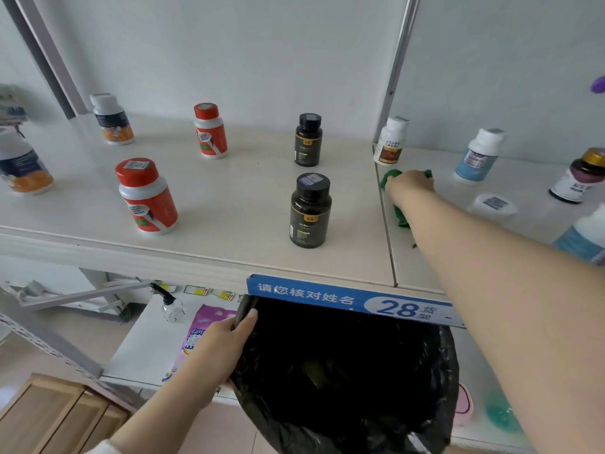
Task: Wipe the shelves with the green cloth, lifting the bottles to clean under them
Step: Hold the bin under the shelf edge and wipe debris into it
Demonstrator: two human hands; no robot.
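Reaches forward with right grip (411, 185), closed over bunched green cloth (391, 176), pressing it onto the right-hand shelf (530, 181) just past the seam (386, 224). Trails a tail of cloth back toward the front edge, beside the forearm. Pinches rim of black bin bag (343, 371) with left grip (226, 342), thumb on top, low below the shelf front, well apart from every bottle. Key relation: white bottle (391, 142) just behind the cloth and slightly left, at this panel's back-left corner; upright, long axis vertical, cap up. Touching the cloth or a hair apart: cannot tell. Next along to the right: blue-label bottle (479, 157), upright, near but clear of the grip. Looks like wiping this panel, no bottle off the shelf yet. Judging from layout: right grip by far the nearer to white bottle, but full of cloth; left grip usable only after letting go of the bag, then a long reach up and across. Probably calls for a top-down take on the cap, a straight lift, and the cloth pushed back under the footprint. Risk: tipping the bottle with the knuckles, given the tight gap at the back.
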